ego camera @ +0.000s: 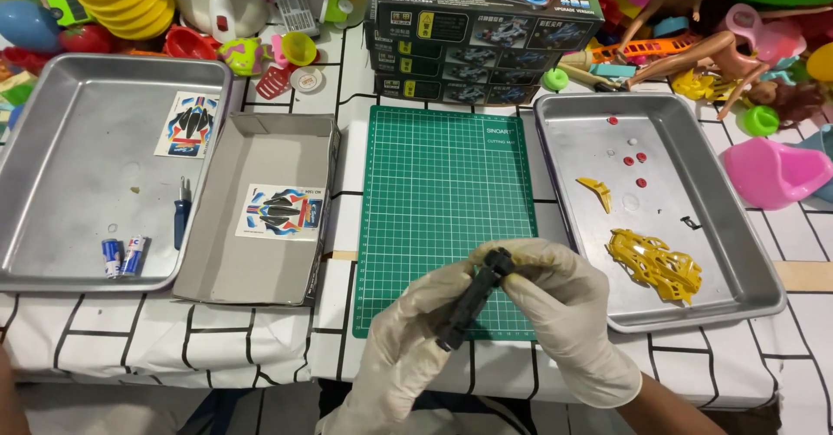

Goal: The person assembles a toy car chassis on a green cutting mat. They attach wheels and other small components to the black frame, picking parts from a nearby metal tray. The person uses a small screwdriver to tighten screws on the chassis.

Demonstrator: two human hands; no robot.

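Observation:
Both of my hands wear pale latex gloves and grip a black toy car chassis (473,300) over the near edge of the green cutting mat (438,183). My left hand (399,353) holds its lower end; my right hand (568,309) pinches its upper end. In the metal tray on the right (746,253) lie a yellow car body shell (655,263), a small yellow wing piece (596,191), several small red parts (632,157) and a tiny black piece (691,222).
A metal tray on the left (69,253) holds a sticker sheet (187,124), two batteries (123,255) and a blue screwdriver (181,214). An open cardboard box (226,270) holds another sticker sheet (282,211). Stacked toy car boxes (482,36), dolls (694,45) and plastic toys crowd the back.

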